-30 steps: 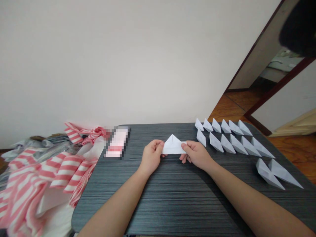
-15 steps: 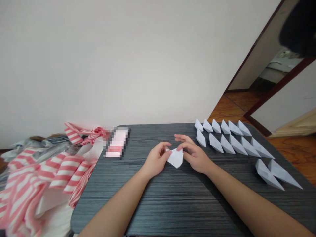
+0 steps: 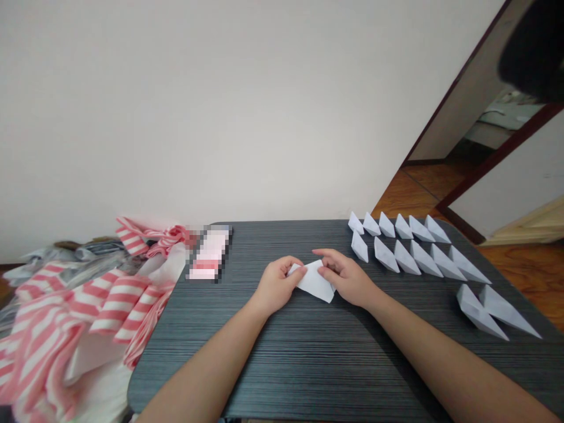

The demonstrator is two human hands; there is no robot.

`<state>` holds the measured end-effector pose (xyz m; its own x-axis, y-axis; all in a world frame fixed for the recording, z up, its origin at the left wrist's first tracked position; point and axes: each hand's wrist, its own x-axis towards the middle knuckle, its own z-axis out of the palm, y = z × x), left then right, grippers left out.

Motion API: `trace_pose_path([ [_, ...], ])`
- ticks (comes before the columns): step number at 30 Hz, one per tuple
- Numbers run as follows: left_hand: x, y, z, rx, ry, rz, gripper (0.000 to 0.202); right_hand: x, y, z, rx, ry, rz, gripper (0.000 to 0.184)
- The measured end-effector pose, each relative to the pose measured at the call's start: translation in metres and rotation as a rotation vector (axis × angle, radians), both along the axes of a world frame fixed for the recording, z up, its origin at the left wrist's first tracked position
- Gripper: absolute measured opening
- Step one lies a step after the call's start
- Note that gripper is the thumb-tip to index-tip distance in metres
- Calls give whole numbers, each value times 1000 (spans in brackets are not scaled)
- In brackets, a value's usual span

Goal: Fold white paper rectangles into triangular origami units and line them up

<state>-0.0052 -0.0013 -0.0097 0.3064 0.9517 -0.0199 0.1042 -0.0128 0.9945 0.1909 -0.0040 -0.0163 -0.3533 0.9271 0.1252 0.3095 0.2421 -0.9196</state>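
Observation:
A small folded piece of white paper (image 3: 316, 282) is held above the middle of the dark, wood-grained table (image 3: 282, 364). My left hand (image 3: 278, 285) pinches its left corner between thumb and fingers. On the right edge, my right hand (image 3: 348, 277) grips the paper with the thumb in front, while its index finger reaches out to the left. The fingers behind the paper are partly hidden. To the right stand several folded white paper boats (image 3: 408, 257) in two rows, with two more paper boats (image 3: 480, 311) nearer the front.
A pixelated, flat pink-and-white item (image 3: 209, 254) lies at the table's back left. Left of the table, red-and-white striped cloth (image 3: 118, 299) is heaped with other fabric. A pale wall (image 3: 220, 117) rises behind, and a doorway with wooden floor (image 3: 423, 182) shows at right.
The paper has turned and now looks wider, its lower point shifted right. My right hand's fingers have come closer together and its thumb now presses on the paper's front.

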Motion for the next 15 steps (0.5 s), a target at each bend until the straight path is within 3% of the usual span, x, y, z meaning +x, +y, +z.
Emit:
trace_pose_path([
  [3,1,2,0,-41,-82,79,24,2,2,-3,-23,-2,-15,26],
  [6,0,2,1,-82,-82,65,23,3,4,1,14,-84,-37,18],
  [11,0,-1,4,-105,28,-36,25,4,2,6,71,-114,-21,20],
  [15,-2,1,4,-116,-25,-2,27,4,-1,5,65,-3,25,36],
])
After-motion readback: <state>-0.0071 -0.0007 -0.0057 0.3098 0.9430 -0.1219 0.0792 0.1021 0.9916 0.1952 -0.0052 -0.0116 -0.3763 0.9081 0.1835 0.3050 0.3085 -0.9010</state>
